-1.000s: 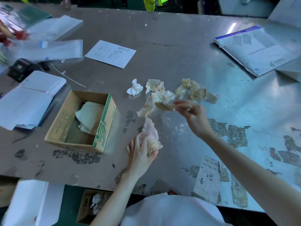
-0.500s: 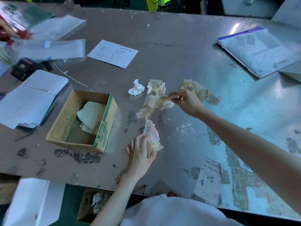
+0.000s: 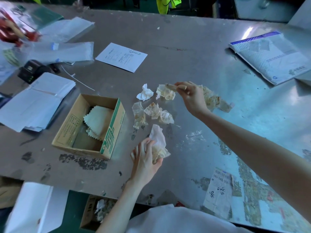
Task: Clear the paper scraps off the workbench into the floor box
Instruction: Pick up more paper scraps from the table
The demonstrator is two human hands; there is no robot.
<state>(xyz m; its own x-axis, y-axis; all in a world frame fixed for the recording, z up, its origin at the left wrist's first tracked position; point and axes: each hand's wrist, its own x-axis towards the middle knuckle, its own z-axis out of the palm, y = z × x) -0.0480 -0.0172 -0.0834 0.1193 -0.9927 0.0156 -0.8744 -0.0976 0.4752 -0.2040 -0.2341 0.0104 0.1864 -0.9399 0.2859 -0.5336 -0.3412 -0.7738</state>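
Several crumpled paper scraps lie on the grey workbench (image 3: 185, 61): a white one (image 3: 145, 93), a yellowish one (image 3: 165, 92), a cluster (image 3: 153, 113) nearer me, and more (image 3: 211, 98) behind my right hand. My right hand (image 3: 191, 96) pinches a small tan stick-like tool whose tip touches the yellowish scrap. My left hand (image 3: 144, 158) grips a bundle of crumpled scraps (image 3: 159, 144) near the bench's front edge. The floor box (image 3: 89, 214) sits below that edge with scraps inside, partly hidden by my left arm.
An open cardboard box (image 3: 111, 132) holding zigzag-edged cloths stands left of the scraps. White sheets (image 3: 36, 101), a printed sheet (image 3: 121, 57) and plastic bags (image 3: 64, 51) lie at left. A padded mailer (image 3: 271, 56) lies at far right, a stuck label (image 3: 218, 195) near the front edge.
My right hand moved with the stick away from me, from the near cluster to the yellowish scrap. The near scraps were spread apart. My left hand kept its bundle in place.
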